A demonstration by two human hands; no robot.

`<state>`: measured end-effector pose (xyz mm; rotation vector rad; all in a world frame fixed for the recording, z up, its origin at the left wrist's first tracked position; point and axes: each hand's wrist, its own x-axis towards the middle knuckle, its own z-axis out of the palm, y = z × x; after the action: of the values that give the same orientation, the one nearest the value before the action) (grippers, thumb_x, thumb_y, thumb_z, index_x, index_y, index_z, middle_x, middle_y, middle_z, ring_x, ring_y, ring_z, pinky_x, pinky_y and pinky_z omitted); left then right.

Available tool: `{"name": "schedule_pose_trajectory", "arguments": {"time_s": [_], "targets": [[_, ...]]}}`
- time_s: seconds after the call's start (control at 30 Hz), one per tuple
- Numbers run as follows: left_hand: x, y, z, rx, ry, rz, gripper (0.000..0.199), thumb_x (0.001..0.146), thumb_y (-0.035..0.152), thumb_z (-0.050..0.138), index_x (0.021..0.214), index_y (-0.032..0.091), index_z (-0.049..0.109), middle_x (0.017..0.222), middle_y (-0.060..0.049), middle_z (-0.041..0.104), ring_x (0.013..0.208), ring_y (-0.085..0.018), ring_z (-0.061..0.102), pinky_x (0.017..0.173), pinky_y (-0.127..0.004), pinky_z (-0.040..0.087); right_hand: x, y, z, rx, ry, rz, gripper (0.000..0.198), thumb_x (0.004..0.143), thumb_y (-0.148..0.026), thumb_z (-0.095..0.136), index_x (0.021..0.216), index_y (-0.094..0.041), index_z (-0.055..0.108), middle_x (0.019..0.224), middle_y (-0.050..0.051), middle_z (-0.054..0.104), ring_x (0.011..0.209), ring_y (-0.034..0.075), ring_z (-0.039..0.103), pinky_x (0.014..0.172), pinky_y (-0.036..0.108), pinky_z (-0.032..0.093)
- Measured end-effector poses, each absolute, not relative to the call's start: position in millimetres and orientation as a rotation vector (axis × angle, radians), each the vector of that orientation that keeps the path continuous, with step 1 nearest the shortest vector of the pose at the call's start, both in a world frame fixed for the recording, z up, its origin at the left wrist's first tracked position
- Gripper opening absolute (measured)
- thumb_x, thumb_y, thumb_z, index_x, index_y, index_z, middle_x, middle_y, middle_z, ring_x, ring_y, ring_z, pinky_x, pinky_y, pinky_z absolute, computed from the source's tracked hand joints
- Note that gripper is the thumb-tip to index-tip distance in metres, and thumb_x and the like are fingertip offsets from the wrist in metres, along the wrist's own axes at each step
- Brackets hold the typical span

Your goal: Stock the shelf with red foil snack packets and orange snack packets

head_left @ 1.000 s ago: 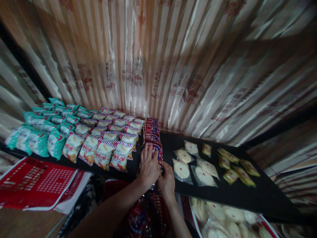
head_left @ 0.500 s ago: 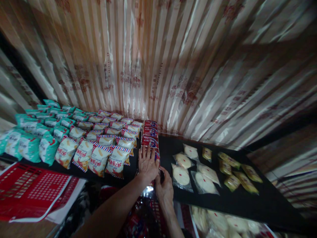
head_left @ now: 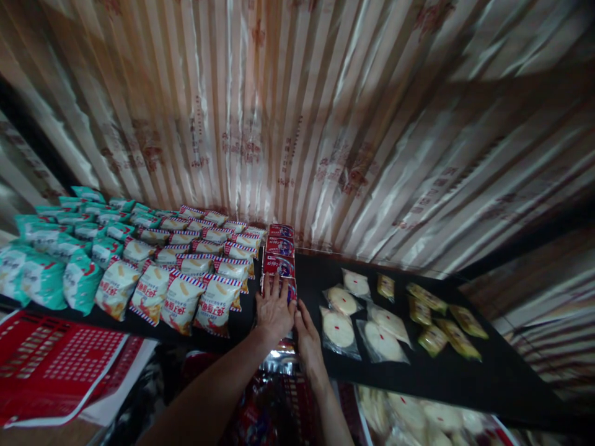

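Observation:
Several red snack packets [head_left: 279, 266] lie in a column running from the curtain to the shelf's front edge. Spread flat on the nearer ones is my left hand [head_left: 274, 310], open. My right hand [head_left: 307, 337] is also open, its fingers straight against the column's right side. A shiny silver packet end [head_left: 279, 359] shows at the front, below my wrists. To the left stand rows of white shrimp-snack bags [head_left: 217, 302], and clear-wrapped round pale cakes [head_left: 338, 329] lie to the right. Both hands hide part of the nearer red packets.
Teal bags [head_left: 44, 279] fill the far left, and small yellow packets [head_left: 458, 339] lie at the right of the black shelf [head_left: 497, 378]. Below are a red basket [head_left: 60, 365] and more wrapped cakes [head_left: 437, 418]. A striped plastic curtain [head_left: 260, 124] hangs behind.
My right hand's fingers have straightened from a curve and now lie along the red packets' side. My left hand stays flat on top. The view has shifted slightly.

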<state>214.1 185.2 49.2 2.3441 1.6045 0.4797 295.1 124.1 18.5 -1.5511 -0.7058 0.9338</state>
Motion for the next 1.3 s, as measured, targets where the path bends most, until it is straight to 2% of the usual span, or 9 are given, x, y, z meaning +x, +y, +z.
{"name": "schedule_pose_trajectory", "arguments": {"time_s": [0.2, 0.4, 0.63, 0.8, 1.03, 1.3], "targets": [[212.3, 186.7, 52.9, 2.350, 1.616, 0.430, 0.056, 0.088, 0.038, 0.038, 0.141, 0.021, 0.033, 0.153, -0.006, 0.022, 0.139, -0.033, 0.013, 0.099, -0.057, 0.035, 292.5, 123.4, 21.1, -1.357, -0.556, 1.121, 0.084, 0.070, -0.060, 0.062, 0.138, -0.017, 0.041, 0.138, 0.012, 0.048, 0.122, 0.026, 0.050, 0.098, 0.039, 0.044], [210.2, 189.7, 50.0, 2.392, 1.624, 0.373, 0.057, 0.088, 0.043, 0.036, 0.141, 0.024, 0.033, 0.154, -0.003, 0.020, 0.140, -0.032, 0.013, 0.099, -0.055, 0.037, 291.5, 127.7, 17.4, -1.306, -0.441, 1.113, 0.085, 0.060, -0.061, 0.070, 0.133, -0.022, 0.048, 0.135, 0.009, 0.052, 0.124, 0.027, 0.048, 0.104, 0.040, 0.039], [210.8, 189.3, 44.8, 2.425, 1.634, 0.385, 0.058, 0.088, 0.044, 0.035, 0.142, 0.025, 0.031, 0.154, -0.003, 0.020, 0.140, -0.031, 0.012, 0.099, -0.055, 0.037, 294.4, 129.7, 7.3, -1.321, -0.450, 0.975, 0.078, 0.065, -0.064, 0.064, 0.127, -0.018, 0.055, 0.137, 0.009, 0.049, 0.127, 0.026, 0.044, 0.110, 0.039, 0.031], [208.3, 189.7, 46.3, 2.425, 1.635, 0.385, 0.058, 0.088, 0.044, 0.036, 0.142, 0.025, 0.031, 0.153, -0.003, 0.021, 0.139, -0.032, 0.012, 0.099, -0.053, 0.037, 288.8, 130.3, 3.1, -1.257, -0.453, 1.020, 0.072, 0.069, -0.062, 0.062, 0.128, -0.020, 0.054, 0.137, 0.007, 0.049, 0.127, 0.025, 0.045, 0.108, 0.038, 0.033], [202.1, 191.5, 52.8, 2.415, 1.607, 0.383, 0.057, 0.088, 0.043, 0.036, 0.141, 0.024, 0.033, 0.152, -0.004, 0.025, 0.139, -0.032, 0.014, 0.099, -0.053, 0.038, 285.6, 135.2, 0.0, -1.270, -0.456, 1.020, 0.075, 0.068, -0.063, 0.061, 0.127, -0.018, 0.055, 0.135, 0.008, 0.051, 0.125, 0.026, 0.046, 0.106, 0.040, 0.035], [200.1, 193.8, 45.8, 2.434, 1.593, 0.397, 0.055, 0.089, 0.043, 0.035, 0.141, 0.025, 0.034, 0.153, -0.003, 0.023, 0.139, -0.031, 0.014, 0.098, -0.055, 0.038, 285.8, 128.3, 15.0, -1.618, -0.760, 0.765, 0.077, 0.074, -0.069, 0.048, 0.124, -0.011, 0.057, 0.132, 0.013, 0.054, 0.127, 0.027, 0.044, 0.110, 0.040, 0.027]]}}
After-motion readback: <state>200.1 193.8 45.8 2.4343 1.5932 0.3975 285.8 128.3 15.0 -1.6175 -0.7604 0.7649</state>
